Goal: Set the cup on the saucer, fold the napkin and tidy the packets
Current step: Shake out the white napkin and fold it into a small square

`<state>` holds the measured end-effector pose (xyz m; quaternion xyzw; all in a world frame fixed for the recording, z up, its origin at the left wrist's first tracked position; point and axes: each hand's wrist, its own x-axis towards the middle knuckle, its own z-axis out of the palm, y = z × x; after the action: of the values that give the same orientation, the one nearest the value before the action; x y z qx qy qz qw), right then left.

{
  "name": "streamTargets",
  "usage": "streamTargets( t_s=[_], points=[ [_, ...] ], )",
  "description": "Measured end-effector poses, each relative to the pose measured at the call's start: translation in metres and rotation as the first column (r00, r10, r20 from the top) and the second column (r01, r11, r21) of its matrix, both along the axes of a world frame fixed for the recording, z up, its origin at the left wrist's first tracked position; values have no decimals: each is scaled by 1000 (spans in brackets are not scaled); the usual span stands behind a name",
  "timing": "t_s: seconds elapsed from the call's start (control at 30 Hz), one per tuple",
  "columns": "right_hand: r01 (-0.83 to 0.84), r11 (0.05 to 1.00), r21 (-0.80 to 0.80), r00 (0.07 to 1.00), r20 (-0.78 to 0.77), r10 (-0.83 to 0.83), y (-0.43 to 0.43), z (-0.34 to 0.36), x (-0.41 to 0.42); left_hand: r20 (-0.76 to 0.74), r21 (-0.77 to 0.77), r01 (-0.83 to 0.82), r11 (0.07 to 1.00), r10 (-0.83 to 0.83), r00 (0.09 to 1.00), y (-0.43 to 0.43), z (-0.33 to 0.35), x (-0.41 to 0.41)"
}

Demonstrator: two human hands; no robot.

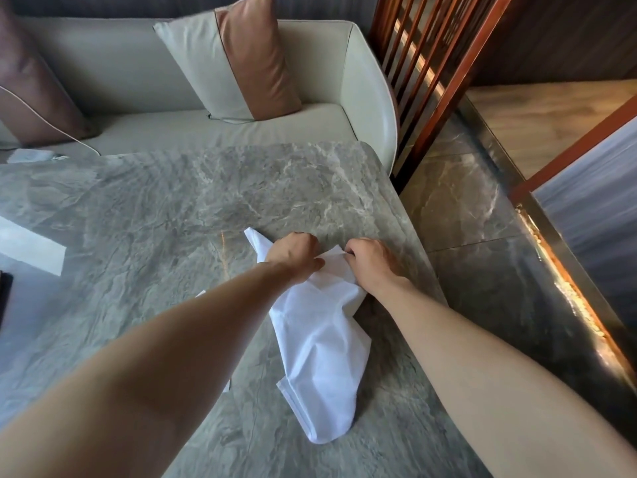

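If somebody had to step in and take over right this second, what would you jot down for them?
Left hand and right hand: both gripping the far end of the white napkin.
Napkin: crumpled, lying on the grey marble table near its right edge, trailing toward the person.
Done: nothing finished; the napkin is picked at, not folded.
Left: fold the napkin. Cup, saucer and packets are not in view, so find them, then set and tidy.

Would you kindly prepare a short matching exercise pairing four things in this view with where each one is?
Things:
1. napkin
2. two-tone cushion
3. wooden screen
4. table

Places:
A. upright right of the sofa
B. leaning on the sofa backrest
C. gripped by left hand and right hand
D. under the napkin

Pairs: 1-C, 2-B, 3-A, 4-D
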<state>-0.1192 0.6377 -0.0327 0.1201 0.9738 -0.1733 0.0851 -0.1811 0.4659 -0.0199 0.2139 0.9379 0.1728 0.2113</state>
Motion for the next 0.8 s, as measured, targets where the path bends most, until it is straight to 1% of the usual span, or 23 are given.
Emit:
streamTargets(
  t_s=[0.13, 0.23, 0.33, 0.43, 0.5, 0.57, 0.67, 0.8],
  points=[
    [9, 998, -67, 999, -51, -12, -3, 12, 10, -22, 14, 9, 1000, -8, 1000, -5, 9, 7],
    [-29, 993, -111, 993, -117, 16, -6, 38, 18, -55, 78, -6, 997, 10, 998, -15, 24, 16],
    [-79, 989, -122, 980, -194, 54, -15, 73, 23, -117, 216, -55, 975, 82, 990, -30, 47, 29],
    [-153, 984, -96, 943, -313, 117, -25, 111, 28, -132, 354, -110, 929, 166, 977, -49, 82, 41],
    [-199, 978, -65, 910, -383, 160, -31, 136, 31, -142, 444, -100, 891, 179, 974, -66, 110, 48],
    [-232, 971, -60, 870, -460, 179, -36, 161, 33, -176, 509, -55, 859, 166, 970, -84, 140, 54],
    [-276, 960, -51, 789, -582, 196, -43, 201, 34, -239, 506, 25, 862, 112, 965, -111, 185, 63],
    [-312, 949, -36, 711, -672, 208, -54, 255, 36, -316, 400, 124, 908, 10, 949, -149, 234, 78]
  ],
)
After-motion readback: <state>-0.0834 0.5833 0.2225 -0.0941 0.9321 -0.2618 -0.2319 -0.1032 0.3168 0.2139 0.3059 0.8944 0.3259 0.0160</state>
